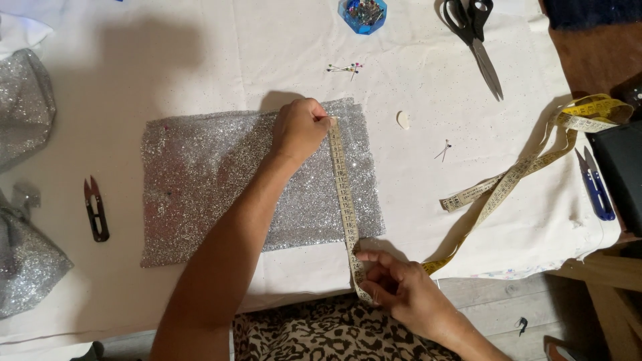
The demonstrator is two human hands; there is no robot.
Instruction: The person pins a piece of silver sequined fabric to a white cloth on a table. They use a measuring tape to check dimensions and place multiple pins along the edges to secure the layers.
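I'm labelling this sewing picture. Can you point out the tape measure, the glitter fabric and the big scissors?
tape measure (342, 180), head view, on the strip stretched across the fabric
glitter fabric (200, 174), head view, on its bare left half
scissors (487, 67), head view, on the blades

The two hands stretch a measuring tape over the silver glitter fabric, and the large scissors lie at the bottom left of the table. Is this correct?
Not quite. In the head view the large scissors lie at the top right of the table, not the bottom left. The rest holds: the left hand and right hand stretch the measuring tape over the silver glitter fabric.
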